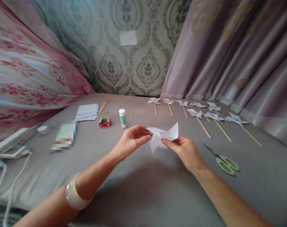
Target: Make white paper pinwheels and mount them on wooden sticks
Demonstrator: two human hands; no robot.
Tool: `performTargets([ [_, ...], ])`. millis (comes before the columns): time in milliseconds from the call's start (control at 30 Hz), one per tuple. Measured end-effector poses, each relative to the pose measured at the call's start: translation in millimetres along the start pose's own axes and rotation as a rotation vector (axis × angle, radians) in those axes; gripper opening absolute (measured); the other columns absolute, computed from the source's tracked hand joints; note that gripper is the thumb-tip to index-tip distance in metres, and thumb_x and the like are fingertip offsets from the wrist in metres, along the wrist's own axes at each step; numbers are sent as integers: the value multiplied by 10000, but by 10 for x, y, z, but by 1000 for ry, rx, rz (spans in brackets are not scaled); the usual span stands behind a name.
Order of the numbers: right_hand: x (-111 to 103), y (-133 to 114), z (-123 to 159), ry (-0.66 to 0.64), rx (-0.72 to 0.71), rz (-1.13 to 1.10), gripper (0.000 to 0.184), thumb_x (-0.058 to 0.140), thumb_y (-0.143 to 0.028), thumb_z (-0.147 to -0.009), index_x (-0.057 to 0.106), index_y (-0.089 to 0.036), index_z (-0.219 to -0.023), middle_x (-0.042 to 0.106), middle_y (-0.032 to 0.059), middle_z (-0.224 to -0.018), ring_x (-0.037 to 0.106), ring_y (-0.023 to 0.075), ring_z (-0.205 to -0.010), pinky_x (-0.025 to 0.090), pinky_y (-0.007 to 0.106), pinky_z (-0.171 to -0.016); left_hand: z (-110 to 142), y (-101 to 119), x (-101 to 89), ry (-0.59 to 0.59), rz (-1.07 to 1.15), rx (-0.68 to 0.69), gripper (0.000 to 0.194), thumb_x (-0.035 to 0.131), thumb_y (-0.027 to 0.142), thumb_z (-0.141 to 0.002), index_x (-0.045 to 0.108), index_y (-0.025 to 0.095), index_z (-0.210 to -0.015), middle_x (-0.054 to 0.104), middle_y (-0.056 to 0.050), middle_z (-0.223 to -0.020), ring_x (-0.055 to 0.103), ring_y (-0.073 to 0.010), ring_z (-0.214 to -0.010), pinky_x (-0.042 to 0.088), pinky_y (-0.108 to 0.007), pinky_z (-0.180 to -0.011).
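Note:
A white paper pinwheel [160,134] without a stick is held up over the grey cloth surface, between both hands. My left hand [131,140], with a pale bangle on its forearm, pinches the pinwheel's left blade. Thumb and fingers of my right hand [186,149] are closed on its lower right part, near the middle. Just beyond the left hand stands a glue stick [123,118] with a green label. To its left is an open small red box [105,122] with small metal pieces in it. Green-handled scissors [225,162] lie to the right of my right hand.
Several finished paper pinwheels on sticks [214,117] lie at the back right. At the back left are a stack of white paper [87,112] and some loose wooden sticks [103,106]. A blurred packet [65,135] and a power strip [15,142] with cables are at left.

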State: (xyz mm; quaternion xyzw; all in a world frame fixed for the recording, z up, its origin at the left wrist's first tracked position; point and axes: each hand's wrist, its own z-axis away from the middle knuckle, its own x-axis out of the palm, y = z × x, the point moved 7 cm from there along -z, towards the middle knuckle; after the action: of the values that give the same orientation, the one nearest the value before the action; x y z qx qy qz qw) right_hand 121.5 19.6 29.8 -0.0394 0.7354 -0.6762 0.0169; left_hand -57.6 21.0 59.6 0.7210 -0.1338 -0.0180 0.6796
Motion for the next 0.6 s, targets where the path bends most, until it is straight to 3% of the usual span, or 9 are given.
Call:
performTargets([
  [233, 130, 399, 10, -78, 291, -281, 382, 864, -371, -524, 760, -189, -844, 749, 78, -886, 659, 221, -844, 485, 363, -859, -209, 951, -1560, 545, -233, 301, 274, 747, 329, -628, 656, 123, -785, 658, -33, -676, 578, -100, -581, 436, -216, -556],
  [333, 161, 469, 10, -86, 331, -299, 387, 874, -370, -500, 761, -179, -817, 745, 87, -854, 654, 240, -852, 486, 377, -860, -319, 1147, -2144, 733, -451, 334, 219, 695, 328, -656, 608, 127, -663, 531, 24, -509, 442, -61, -443, 341, -193, -453],
  [400, 156, 493, 1, -73, 348, -314, 374, 877, -369, -488, 762, -179, -789, 743, 86, -831, 653, 247, -855, 486, 382, -864, -465, 1138, -2390, 739, -704, 238, 261, 609, 374, -736, 602, 130, -645, 445, 45, -445, 364, -57, -398, 286, -195, -416],
  [433, 150, 503, -3, -66, 357, -330, 367, 877, -370, -485, 762, -182, -779, 741, 83, -817, 654, 248, -851, 488, 383, -864, -563, 1085, -2472, 688, -840, 153, 266, 554, 369, -774, 624, 126, -692, 463, 36, -458, 381, -64, -406, 301, -195, -423],
  [500, 140, 522, -10, -56, 382, -378, 342, 878, -361, -483, 760, -194, -757, 737, 71, -788, 656, 241, -827, 498, 376, -851, -720, 984, -2618, 637, -938, 68, 212, 564, 280, -746, 672, 115, -823, 559, 2, -533, 453, -80, -445, 351, -198, -453],
  [600, 124, 551, -13, -44, 423, -449, 301, 887, -322, -469, 752, -208, -713, 722, 48, -744, 646, 205, -751, 522, 347, -799, -943, 828, -2763, 591, -1062, -31, 307, 604, 186, -661, 709, 137, -945, 675, -38, -690, 541, -114, -522, 410, -219, -511],
])
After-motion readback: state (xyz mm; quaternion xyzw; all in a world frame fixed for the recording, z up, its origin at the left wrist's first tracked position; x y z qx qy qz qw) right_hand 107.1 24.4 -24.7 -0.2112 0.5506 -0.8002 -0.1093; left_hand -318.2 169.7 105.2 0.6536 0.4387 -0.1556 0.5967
